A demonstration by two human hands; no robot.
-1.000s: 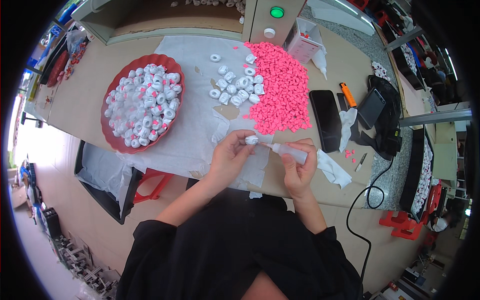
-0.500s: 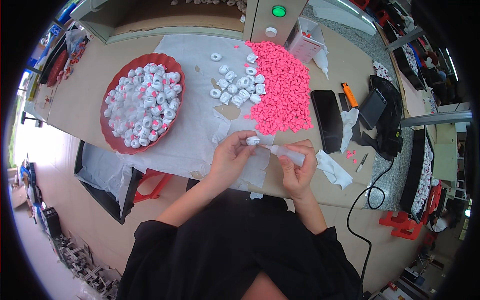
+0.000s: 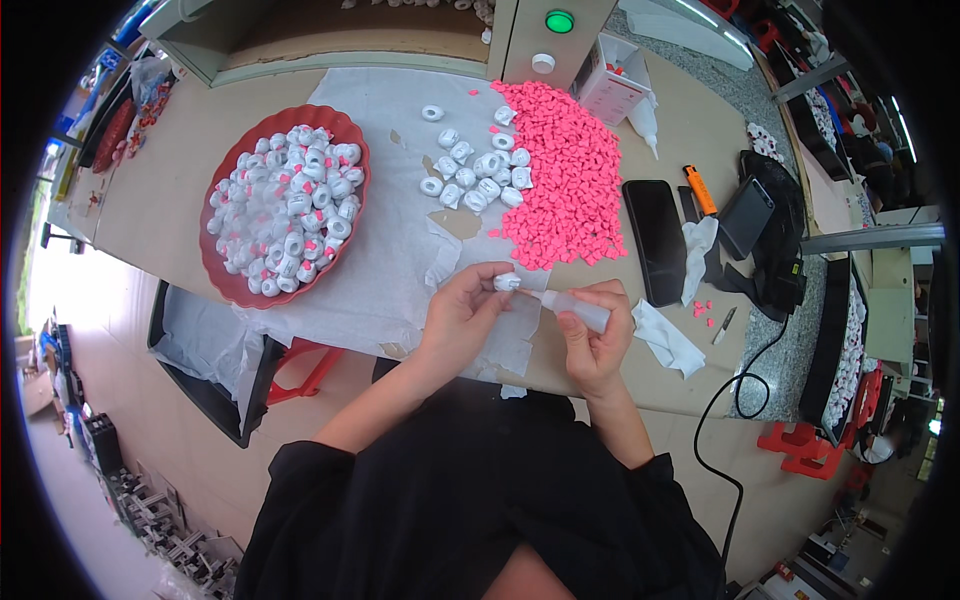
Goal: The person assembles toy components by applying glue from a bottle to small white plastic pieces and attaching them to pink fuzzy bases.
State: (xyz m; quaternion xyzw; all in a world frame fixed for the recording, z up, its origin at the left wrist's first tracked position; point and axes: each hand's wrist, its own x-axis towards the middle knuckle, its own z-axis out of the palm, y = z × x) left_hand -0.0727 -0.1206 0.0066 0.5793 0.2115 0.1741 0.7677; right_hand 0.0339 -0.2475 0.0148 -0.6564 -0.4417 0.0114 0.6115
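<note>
Holding steady over the last second, the left hand [image 3: 462, 318] keeps its grip pinched on a small white piece [image 3: 507, 282] above the tabletop [image 3: 150, 200], while the right hand [image 3: 597, 340] stays wrapped around a squeeze bottle [image 3: 578, 308], nozzle at the piece.

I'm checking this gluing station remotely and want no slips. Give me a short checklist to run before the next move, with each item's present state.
1. Small white part pinched in the left hand: ok.
2. Squeeze bottle gripped by the right hand, nozzle aimed at the part: ok.
3. Nozzle tip touching the part: cannot tell, too small.
4. White paper sheet under both hands to catch drips: ok.
5. Red bowl of white parts within the left hand's reach: ok, likely.
6. Black phone lies apart from the hands, beside the pink pieces: ok.
</note>
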